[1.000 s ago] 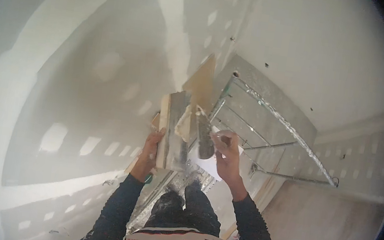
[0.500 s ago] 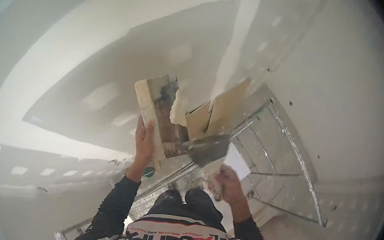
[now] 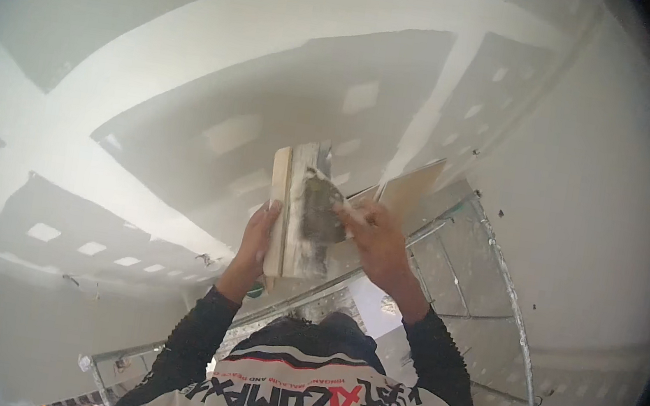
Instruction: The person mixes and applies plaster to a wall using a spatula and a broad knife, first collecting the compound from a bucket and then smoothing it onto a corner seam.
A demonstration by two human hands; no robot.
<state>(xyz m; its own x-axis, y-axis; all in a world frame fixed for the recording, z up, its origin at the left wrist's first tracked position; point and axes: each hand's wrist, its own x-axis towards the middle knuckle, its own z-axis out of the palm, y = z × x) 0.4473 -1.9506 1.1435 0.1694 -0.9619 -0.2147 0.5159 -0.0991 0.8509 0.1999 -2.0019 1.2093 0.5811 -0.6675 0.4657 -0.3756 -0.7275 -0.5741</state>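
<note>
My left hand (image 3: 256,242) grips the pale back edge of a wide drywall taping knife (image 3: 304,260), its fingers mostly hidden behind it. The broad blade stands up in front of me, smeared grey-white. My right hand (image 3: 379,242) is closed round the pale handle of a smaller putty knife (image 3: 323,213). The dark blade of that knife lies across the wide blade's face, apparently touching it. A little whitish compound shows along its upper edge.
A metal scaffold frame (image 3: 465,314) spattered with white stands to the right. Behind my right hand leans a tan board (image 3: 414,186). A white sheet (image 3: 373,308) lies below my right wrist. Grey wallboard with white joint bands (image 3: 159,26) curves ahead.
My right hand has moved up and left, bringing the putty knife onto the wide blade. The thick cream lump at that blade's edge no longer shows. My left hand has shifted slightly right.
</note>
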